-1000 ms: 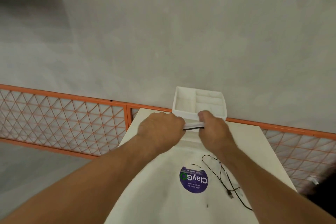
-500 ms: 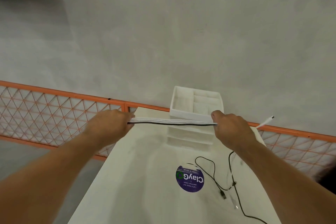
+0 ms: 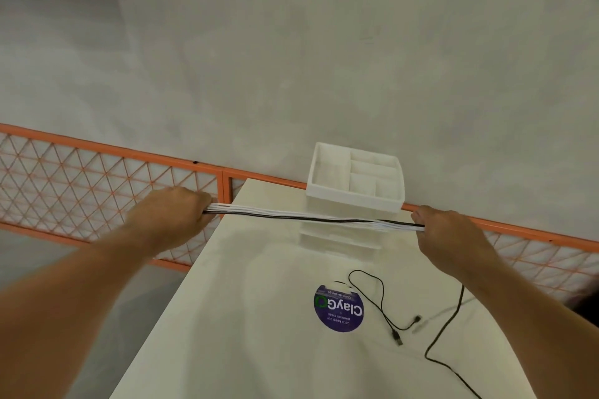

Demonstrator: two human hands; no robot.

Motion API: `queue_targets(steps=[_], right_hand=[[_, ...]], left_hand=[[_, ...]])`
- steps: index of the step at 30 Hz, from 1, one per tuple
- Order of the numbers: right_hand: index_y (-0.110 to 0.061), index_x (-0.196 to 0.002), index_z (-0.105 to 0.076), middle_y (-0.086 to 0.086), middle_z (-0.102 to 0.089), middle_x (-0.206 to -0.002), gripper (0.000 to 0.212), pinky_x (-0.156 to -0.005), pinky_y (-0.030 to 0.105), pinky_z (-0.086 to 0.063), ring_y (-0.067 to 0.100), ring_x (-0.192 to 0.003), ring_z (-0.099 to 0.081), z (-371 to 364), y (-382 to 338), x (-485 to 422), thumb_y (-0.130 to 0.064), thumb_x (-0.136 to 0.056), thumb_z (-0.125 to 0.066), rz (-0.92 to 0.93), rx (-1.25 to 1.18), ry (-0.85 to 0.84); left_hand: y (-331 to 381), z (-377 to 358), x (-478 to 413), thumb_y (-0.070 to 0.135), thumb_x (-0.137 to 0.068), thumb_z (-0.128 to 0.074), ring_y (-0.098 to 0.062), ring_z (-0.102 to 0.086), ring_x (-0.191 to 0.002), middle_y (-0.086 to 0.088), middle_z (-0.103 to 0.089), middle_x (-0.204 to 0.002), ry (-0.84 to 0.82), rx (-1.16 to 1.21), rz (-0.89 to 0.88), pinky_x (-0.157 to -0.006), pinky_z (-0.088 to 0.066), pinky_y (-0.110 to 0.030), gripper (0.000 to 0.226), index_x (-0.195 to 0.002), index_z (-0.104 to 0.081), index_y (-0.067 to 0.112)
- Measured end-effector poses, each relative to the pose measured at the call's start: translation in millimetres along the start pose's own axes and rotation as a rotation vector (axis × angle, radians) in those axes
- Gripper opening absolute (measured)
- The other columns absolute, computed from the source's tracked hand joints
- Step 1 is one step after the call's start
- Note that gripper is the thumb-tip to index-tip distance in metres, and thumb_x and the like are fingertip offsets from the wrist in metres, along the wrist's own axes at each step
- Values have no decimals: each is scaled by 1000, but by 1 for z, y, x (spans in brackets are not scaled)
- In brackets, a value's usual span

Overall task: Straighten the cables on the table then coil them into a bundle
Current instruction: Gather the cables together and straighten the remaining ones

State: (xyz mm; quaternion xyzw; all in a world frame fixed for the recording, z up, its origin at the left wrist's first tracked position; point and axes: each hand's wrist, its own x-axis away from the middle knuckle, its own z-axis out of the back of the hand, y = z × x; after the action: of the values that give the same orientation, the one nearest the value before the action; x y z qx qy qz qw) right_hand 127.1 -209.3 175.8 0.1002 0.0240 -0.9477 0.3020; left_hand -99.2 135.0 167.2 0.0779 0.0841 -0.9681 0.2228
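Above the white table (image 3: 259,334), the left hand (image 3: 171,217) at nine o'clock and the right hand (image 3: 450,230) at three o'clock each clamp one end of a taut bundle of white and black cables (image 3: 311,219). A loose black cable (image 3: 382,304) lies at five o'clock, beside the purple sticker (image 3: 338,308). A white organizer tray (image 3: 355,196) sits at twelve o'clock.

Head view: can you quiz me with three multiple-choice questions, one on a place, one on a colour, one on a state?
1. Where is the white tray? A) table's far end B) floor C) table's near edge
2. The round sticker is mostly: A) red B) purple C) yellow
3. The held cables are: A) coiled B) knotted C) stretched straight
Answers: 1A, it stands farthest from the person; 2B, purple with white lettering; 3C, left hand and right hand hold them taut.
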Motion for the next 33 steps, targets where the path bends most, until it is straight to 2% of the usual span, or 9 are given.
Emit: queue_targets(steps=[7, 10, 12, 17, 19, 24, 27, 30, 33], right_hand=[[-28, -94, -55, -7, -51, -70, 19, -50, 25, -35, 12, -59, -49, -47, -3, 46, -33, -97, -37, 29, 36, -192], [-29, -78, -45, -8, -48, -70, 24, -52, 25, -33, 15, -65, -53, -70, -6, 70, -39, -97, -36, 28, 46, -297], [-29, -78, -43, -8, -47, -70, 24, -56, 28, -36, 18, -70, -56, -81, -3, 80, -41, -97, -36, 17, 55, -334], [-26, -87, -51, -7, -54, -72, 21, -60, 28, -42, 16, -69, -58, -96, 8, 100, -40, -96, -38, 12, 83, -351], [-29, -81, -46, -7, -54, -71, 19, -61, 29, -44, 16, -67, -55, -102, 13, 108, -39, -95, -39, -10, 88, -359], [-29, -67, -34, -8, -49, -67, 31, -58, 29, -41, 16, -67, -55, -117, 22, 114, -43, -94, -40, -27, 118, -403], [-28, -70, -35, -8, -52, -70, 30, -59, 29, -42, 16, -66, -55, -119, 18, 117, -44, -95, -39, -29, 130, -400], [-28, -75, -38, -7, -56, -76, 27, -61, 28, -42, 19, -68, -54, -123, 11, 120, -48, -94, -39, -53, 134, -376], [-27, -69, -39, -5, -56, -74, 30, -59, 30, -41, 19, -66, -54, -132, 7, 124, -46, -93, -43, -94, 55, -431]], left_hand=[[7, -54, 21, 45, -98, -32, -18, -57, -75, 6, -56, -80, -186, 25, -42, -60, -41, -30, 29, -89, -51, 26], [8, -80, 35, 44, -98, -34, -17, -52, -73, 4, -58, -83, -241, 25, -69, -63, -39, -30, 29, -91, -53, 24], [9, -94, 41, 45, -98, -35, -19, -52, -74, 1, -63, -91, -250, 18, -75, -63, -39, -30, 31, -96, -56, 23], [19, -126, 61, 48, -98, -35, -21, -60, -88, 0, -64, -99, -319, 62, -132, -67, -42, -32, 33, -107, -56, 24], [21, -135, 68, 48, -99, -35, -23, -60, -93, -1, -64, -104, -339, 54, -161, -68, -39, -31, 33, -111, -55, 25], [21, -144, 77, 45, -99, -37, -23, -55, -78, -2, -66, -101, -386, 89, -188, -64, -36, -30, 31, -105, -56, 22], [20, -150, 81, 45, -99, -36, -25, -62, -87, -3, -66, -101, -400, 88, -196, -64, -38, -31, 32, -105, -56, 21], [23, -154, 85, 45, -100, -35, -26, -62, -94, -4, -65, -107, -418, 44, -191, -68, -39, -32, 33, -112, -55, 22], [29, -154, 85, 40, -102, -33, -27, -63, -98, -4, -65, -112, -390, -78, -211, -73, -42, -34, 34, -121, -53, 22]])
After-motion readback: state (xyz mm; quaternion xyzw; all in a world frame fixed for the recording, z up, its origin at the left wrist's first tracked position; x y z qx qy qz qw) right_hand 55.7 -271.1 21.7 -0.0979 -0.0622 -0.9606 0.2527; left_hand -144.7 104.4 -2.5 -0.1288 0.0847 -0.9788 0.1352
